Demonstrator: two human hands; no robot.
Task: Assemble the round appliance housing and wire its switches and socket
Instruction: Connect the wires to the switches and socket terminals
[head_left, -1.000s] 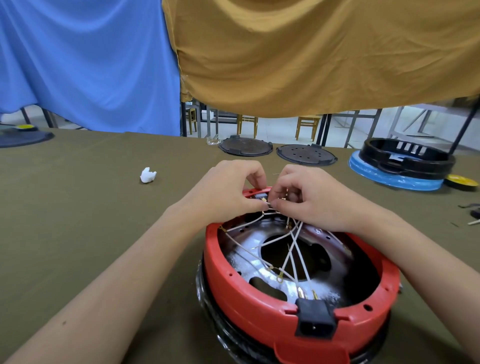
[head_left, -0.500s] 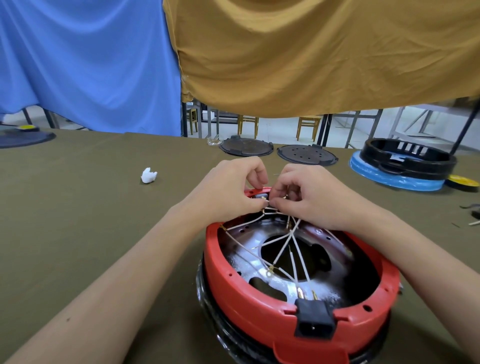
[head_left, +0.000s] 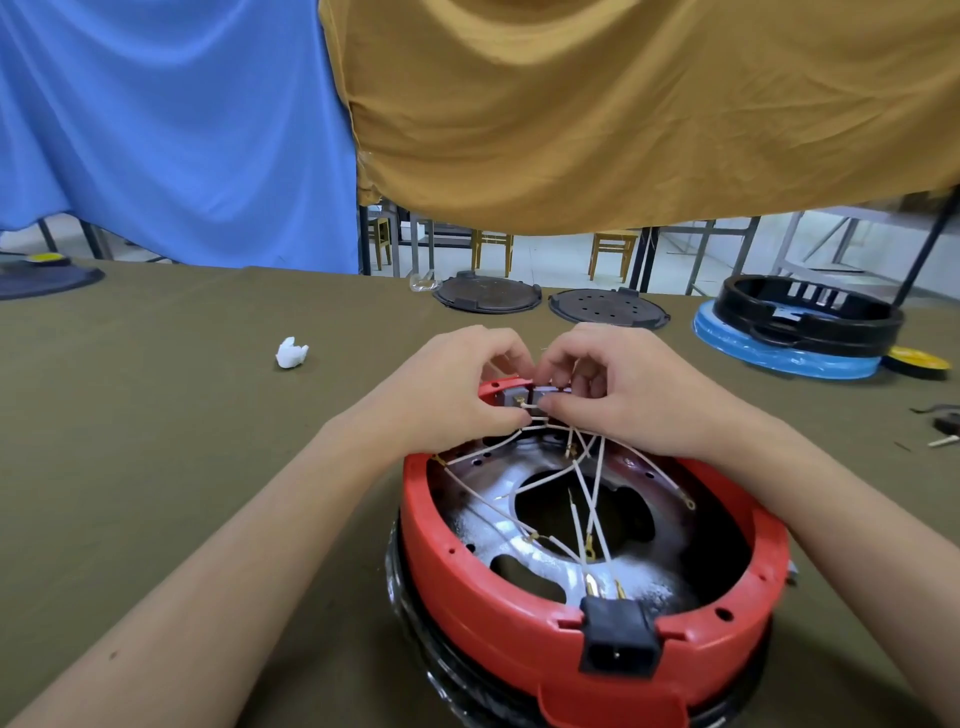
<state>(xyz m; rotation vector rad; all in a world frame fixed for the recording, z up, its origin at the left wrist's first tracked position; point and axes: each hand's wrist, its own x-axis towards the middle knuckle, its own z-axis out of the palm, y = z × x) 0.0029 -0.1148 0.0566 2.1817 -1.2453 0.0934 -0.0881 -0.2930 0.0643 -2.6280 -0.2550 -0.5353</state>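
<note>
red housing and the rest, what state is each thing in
red housing: open, inside showing
wires: several ends loose
switch block: at far rim, pinched by both hands
left hand: pinching a wire at block
right hand: pinching at block
socket: seated in near rim

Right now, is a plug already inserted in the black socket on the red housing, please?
No, the black socket on the red housing shows bare pins in an empty opening.
</note>
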